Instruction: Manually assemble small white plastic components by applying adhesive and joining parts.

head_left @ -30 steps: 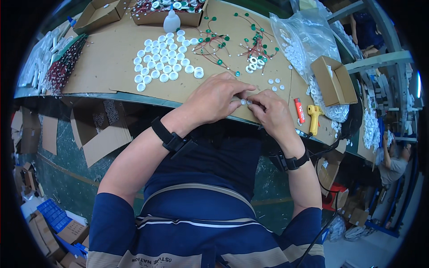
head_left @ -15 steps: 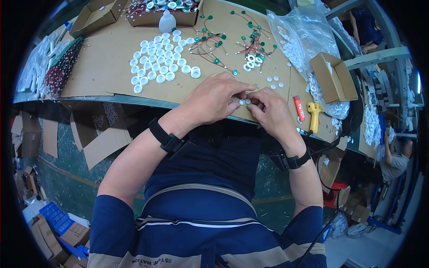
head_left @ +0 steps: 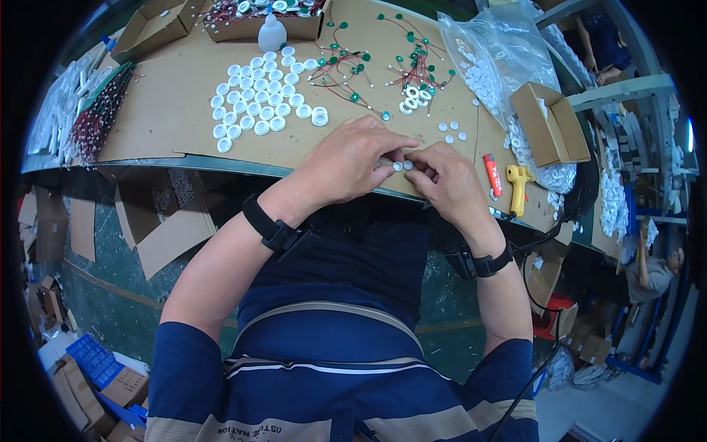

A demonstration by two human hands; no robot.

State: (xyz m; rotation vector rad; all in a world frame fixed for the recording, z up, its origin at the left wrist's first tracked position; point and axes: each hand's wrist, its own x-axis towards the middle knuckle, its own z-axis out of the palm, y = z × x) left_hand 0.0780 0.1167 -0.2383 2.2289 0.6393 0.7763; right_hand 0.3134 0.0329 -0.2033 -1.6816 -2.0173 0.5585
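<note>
White discs [head_left: 398, 166] between both hands [head_left: 357, 156] [head_left: 449, 179], cardboard box [head_left: 300, 29] of wires [head_left: 220, 11] beyond

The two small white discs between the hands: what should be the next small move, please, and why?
Probably a light pinch to steady the discs: one shows by the left hand, the other by the right hand, side by side near the table edge, and I cannot tell whether either is firmly held.
</note>
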